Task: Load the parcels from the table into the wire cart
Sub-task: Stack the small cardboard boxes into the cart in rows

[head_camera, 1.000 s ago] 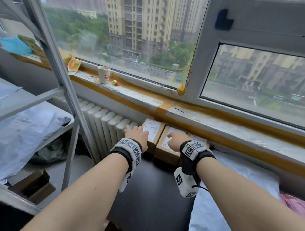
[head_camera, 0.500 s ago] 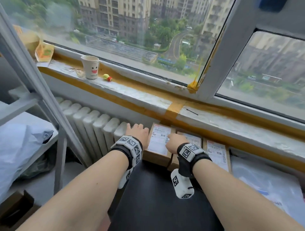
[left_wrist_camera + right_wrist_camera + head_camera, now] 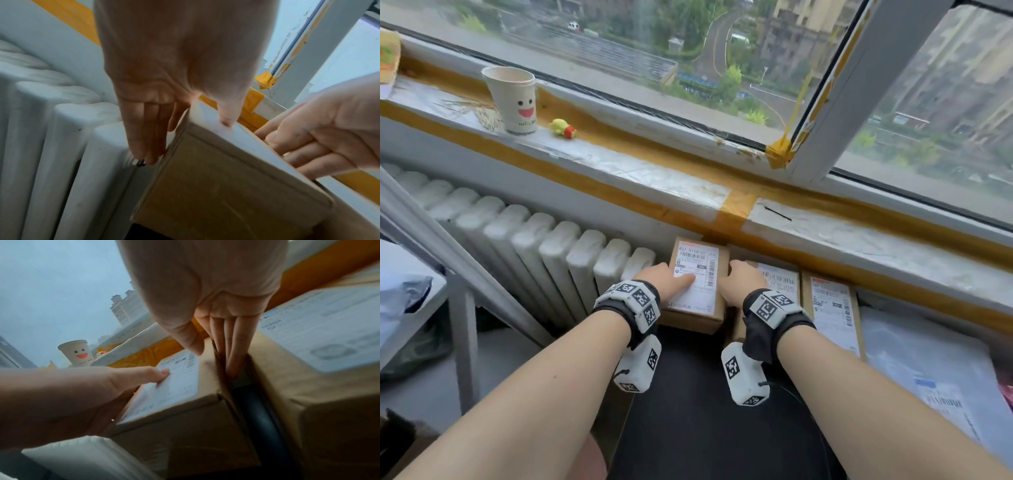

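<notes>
The person is clamping a small brown cardboard parcel with a white shipping label (image 3: 697, 284) between both hands at the far edge of the dark table (image 3: 688, 411). The left hand (image 3: 666, 279) is gripping it, thumb on the label and fingers down the side by the white ribbed radiator (image 3: 544, 246). The right hand (image 3: 744, 279) is wedging its fingers (image 3: 236, 353) into the gap beside the neighbouring brown labelled box (image 3: 779, 287), thumb on top. The parcel looks stiff and probably light (its taped faces may be slick), so opposite side walls are likely offering the surest hold.
</notes>
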`<state>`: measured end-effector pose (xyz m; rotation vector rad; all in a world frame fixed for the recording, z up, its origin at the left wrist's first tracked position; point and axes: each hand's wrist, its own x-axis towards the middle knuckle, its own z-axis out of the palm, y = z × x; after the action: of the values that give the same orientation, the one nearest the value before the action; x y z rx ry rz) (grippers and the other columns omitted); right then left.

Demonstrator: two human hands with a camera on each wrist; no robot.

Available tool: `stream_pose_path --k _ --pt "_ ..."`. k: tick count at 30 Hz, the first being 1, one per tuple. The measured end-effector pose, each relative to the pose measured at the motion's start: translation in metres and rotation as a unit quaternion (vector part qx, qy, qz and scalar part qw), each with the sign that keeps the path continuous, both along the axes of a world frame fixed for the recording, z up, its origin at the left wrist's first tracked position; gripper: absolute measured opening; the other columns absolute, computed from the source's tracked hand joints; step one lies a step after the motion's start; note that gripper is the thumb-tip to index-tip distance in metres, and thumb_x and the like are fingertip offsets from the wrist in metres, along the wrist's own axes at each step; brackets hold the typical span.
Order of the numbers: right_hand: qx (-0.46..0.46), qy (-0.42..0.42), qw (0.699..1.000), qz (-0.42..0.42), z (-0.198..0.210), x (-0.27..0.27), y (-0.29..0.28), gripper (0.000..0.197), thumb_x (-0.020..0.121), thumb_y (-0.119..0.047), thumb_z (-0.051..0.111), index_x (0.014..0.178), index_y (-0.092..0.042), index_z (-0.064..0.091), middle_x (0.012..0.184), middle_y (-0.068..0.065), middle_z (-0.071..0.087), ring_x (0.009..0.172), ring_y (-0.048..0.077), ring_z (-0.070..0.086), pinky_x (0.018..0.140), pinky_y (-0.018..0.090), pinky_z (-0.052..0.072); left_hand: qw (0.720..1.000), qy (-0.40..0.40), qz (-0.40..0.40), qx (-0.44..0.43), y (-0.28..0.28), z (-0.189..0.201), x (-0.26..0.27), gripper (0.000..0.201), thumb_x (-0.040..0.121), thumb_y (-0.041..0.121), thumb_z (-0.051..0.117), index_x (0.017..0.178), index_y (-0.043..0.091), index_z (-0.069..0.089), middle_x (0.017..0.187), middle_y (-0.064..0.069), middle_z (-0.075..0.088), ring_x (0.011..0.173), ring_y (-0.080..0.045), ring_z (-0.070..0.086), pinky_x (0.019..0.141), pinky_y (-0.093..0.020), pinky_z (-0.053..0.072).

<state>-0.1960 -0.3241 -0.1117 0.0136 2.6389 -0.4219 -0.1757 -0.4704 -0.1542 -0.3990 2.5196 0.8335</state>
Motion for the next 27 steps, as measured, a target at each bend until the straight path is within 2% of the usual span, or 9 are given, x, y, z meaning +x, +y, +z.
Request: stream_pose_path --k 2,4,7,11,15,21,23,27 --pt "-0.021 -0.026 0.999 -0.014 -0.004 0.000 -0.003 0.029 0.092 -0.013 0.043 0.115 -0.003 0.057 0.118 0.015 0.062 0.105 0.033 0.061 0.086 0.036 0.053 1.000 -0.001 0.022 0.021 -0.002 -0.002 0.000 0.056 0.092 0.054 0.045 0.124 0.010 0.059 0.118 -0.009 0.064 0.103 -0.026 0.061 0.090 -0.033 0.049" --pt "-0.046 -0.044 0.997 -0.034 -0.006 0.000 -0.006 0.028 0.092 -0.012 0.044 0.115 -0.002 0.057 0.116 0.016 0.062 0.104 0.034 0.061 0.088 0.042 0.054 0.998 -0.002 0.042 0.041 -0.002 -0.002 0.000 0.050 0.093 0.049 0.046 0.122 0.010 0.058 0.117 -0.009 0.064 0.103 -0.027 0.062 0.090 -0.033 0.049" --pt "-0.086 -0.052 0.993 -0.065 -0.005 -0.002 -0.009 0.029 0.089 -0.013 0.046 0.115 -0.003 0.056 0.115 0.016 0.061 0.105 0.033 0.060 0.087 0.045 0.055 0.995 -0.004 0.071 0.072 -0.001 0.001 0.000 0.048 0.093 0.045 0.046 0.123 0.009 0.058 0.116 -0.010 0.064 0.102 -0.028 0.062 0.090 -0.035 0.050" --pt "-0.131 -0.038 0.987 -0.089 0.001 0.001 -0.011 0.032 0.086 -0.017 0.050 0.116 -0.007 0.057 0.115 0.013 0.064 0.101 0.031 0.063 0.083 0.045 0.057 0.990 0.042 0.114 0.069 -0.001 0.010 0.004 0.055 0.092 0.046 0.046 0.128 0.006 0.053 0.122 -0.013 0.060 0.108 -0.030 0.058 0.088 -0.031 0.044" --pt "-0.195 -0.038 0.974 -0.106 0.020 0.015 -0.013 0.028 0.087 -0.013 0.052 0.115 -0.012 0.056 0.112 0.007 0.064 0.099 0.026 0.064 0.075 0.038 0.060 0.980 0.087 0.165 0.068 -0.005 0.023 0.016 0.062 0.089 0.050 0.050 0.129 0.003 0.043 0.125 -0.014 0.056 0.113 -0.030 0.055 0.092 -0.035 0.045" --pt "-0.252 -0.021 0.963 -0.093 0.050 0.043 0.004 0.030 0.085 -0.018 0.060 0.114 -0.015 0.055 0.111 0.003 0.065 0.100 0.023 0.064 0.085 0.041 0.057 0.961 0.143 0.207 0.116 0.002 0.059 0.038 0.060 0.089 0.054 0.048 0.122 0.005 0.039 0.117 -0.014 0.059 0.105 -0.032 0.059 0.089 -0.039 0.049" --pt "-0.265 -0.008 0.960 -0.095 0.061 0.053 0.017 0.024 0.085 -0.018 0.062 0.108 -0.015 0.055 0.107 0.002 0.064 0.101 0.023 0.064 0.087 0.041 0.056 0.956 0.165 0.211 0.122 0.013 0.069 0.047 0.059 0.088 0.058 0.047 0.117 0.007 0.042 0.113 -0.013 0.060 0.101 -0.030 0.058 0.089 -0.040 0.048" --pt "-0.283 0.010 0.954 -0.101 0.076 0.078 0.056 0.023 0.082 -0.021 0.064 0.104 -0.014 0.059 0.104 0.003 0.065 0.100 0.024 0.064 0.091 0.042 0.054 0.952 0.195 0.199 0.124 0.050 0.088 0.071 0.059 0.088 0.064 0.043 0.111 0.009 0.043 0.103 -0.007 0.056 0.090 -0.026 0.053 0.077 -0.034 0.041"
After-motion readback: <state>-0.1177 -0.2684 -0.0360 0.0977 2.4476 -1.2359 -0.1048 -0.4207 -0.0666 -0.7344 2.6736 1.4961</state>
